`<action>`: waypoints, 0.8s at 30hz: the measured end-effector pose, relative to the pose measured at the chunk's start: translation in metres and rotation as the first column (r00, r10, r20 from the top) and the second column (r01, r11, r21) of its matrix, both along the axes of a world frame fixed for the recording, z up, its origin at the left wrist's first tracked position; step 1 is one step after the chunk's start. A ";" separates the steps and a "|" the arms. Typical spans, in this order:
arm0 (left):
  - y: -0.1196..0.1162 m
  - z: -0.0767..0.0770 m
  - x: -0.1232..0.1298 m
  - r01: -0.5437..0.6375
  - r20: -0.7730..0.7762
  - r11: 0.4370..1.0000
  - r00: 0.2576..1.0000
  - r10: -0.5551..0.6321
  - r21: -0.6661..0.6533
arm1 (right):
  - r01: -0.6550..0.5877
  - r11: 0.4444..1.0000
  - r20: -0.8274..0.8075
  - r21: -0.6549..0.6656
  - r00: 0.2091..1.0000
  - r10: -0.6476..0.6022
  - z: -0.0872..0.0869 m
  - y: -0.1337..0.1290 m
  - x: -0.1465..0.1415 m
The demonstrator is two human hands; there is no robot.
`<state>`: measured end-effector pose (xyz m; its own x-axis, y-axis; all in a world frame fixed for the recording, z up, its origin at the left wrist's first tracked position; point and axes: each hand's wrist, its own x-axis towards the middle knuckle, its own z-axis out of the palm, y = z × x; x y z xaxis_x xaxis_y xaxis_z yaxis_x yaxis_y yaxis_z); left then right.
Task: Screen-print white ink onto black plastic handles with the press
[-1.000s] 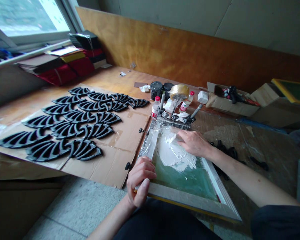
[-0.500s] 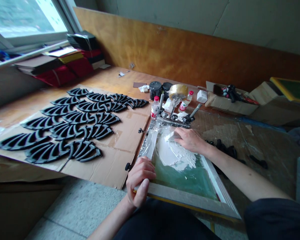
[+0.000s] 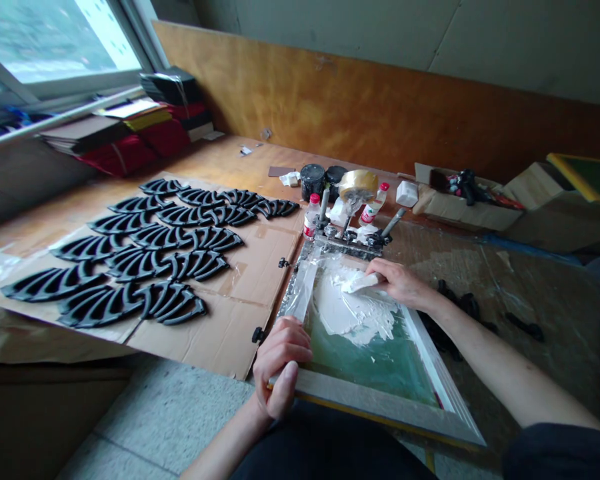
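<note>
A screen printing frame (image 3: 385, 413) with green mesh lies in front of me, its far end at a metal hinge clamp (image 3: 347, 245). Thick white ink (image 3: 350, 317) is smeared over the upper half of the mesh. My right hand (image 3: 403, 283) is closed around a small white-coated squeegee (image 3: 363, 283), whose edge meets the ink near the far end. At the near left corner, my left hand (image 3: 283, 363) wraps its fingers over the frame. Clear tape (image 3: 305, 287) covers the frame's left side.
Rows of black ribbed, fan-shaped pieces (image 3: 145, 247) lie on cardboard (image 3: 250, 293) to the left. Behind the clamp are red-capped bottles (image 3: 311, 217), black tubs (image 3: 312, 181) and a tape roll (image 3: 359, 183). An open carton (image 3: 467, 207) stands at the back right; black parts (image 3: 460, 307) lie right of the frame.
My right hand has moved right and slightly nearer with the squeegee, which has turned and shows more of its length. My left hand keeps its hold on the frame corner.
</note>
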<state>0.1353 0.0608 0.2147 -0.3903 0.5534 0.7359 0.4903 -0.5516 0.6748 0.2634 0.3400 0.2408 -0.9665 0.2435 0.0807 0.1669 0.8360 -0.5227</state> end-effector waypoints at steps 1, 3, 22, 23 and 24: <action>0.000 0.001 0.000 -0.007 -0.004 1.000 1.000 0.007 0.000 | 0.010 1.000 -0.016 0.023 1.000 -0.010 -0.001 -0.004 -0.004; 0.000 0.002 0.000 -0.013 -0.010 1.000 1.000 0.013 -0.002 | 0.044 0.996 -0.023 0.072 0.999 -0.042 0.001 -0.012 -0.013; -0.002 0.001 0.000 0.009 -0.003 1.000 1.000 -0.009 -0.023 | 0.025 0.961 0.109 0.275 0.992 -0.057 0.033 -0.028 -0.023; -0.002 0.001 0.000 0.009 -0.004 1.000 1.000 -0.009 -0.021 | 0.029 0.956 0.092 0.293 0.994 -0.058 0.030 -0.031 -0.024; -0.002 0.002 0.000 0.009 -0.007 1.000 1.000 -0.009 -0.020 | 0.032 0.950 0.078 0.312 0.995 -0.059 0.027 -0.034 -0.026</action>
<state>0.1354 0.0592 0.2167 -0.3803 0.5714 0.7272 0.4898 -0.5425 0.6825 0.2378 0.3059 0.2675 -0.9616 0.2635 0.0768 0.2413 0.9449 -0.2212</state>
